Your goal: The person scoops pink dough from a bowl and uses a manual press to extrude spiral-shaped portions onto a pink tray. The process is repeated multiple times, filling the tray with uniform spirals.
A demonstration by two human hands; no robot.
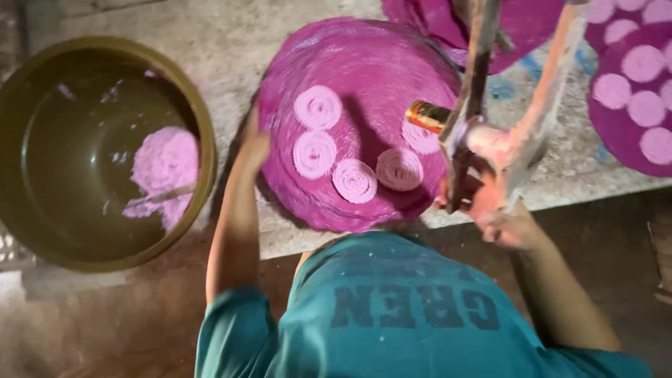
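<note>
Left hand (253, 145): fingers rest curled on the left rim of a round magenta woven tray (364, 77), seemingly steadying it; whether they pinch the rim cannot be told, the frame is blurred there. Right hand (498, 218): fingers closed around the lower handles of a wood-and-metal hand press (490, 133) stained pink, its brass-coloured nozzle (427, 115) hanging over the tray's right side.

On the tray lie five pale pink coiled spirals of soft dough (318, 108), in an arc from upper left round to the nozzle. Judgement: these coils look wet, limp and fragile; not to be lifted by hand. The tray looks light and fairly stiff; take it by the rim, kept level. The press looks heavy and rigid, and slippery with dough.

The tray sits on a rough grey stone table (224, 42). Well to the left, a large olive-green basin (207, 150) holds a lump of pink dough (164, 168). At far right, another magenta tray (609, 126) carries pale discs.
</note>
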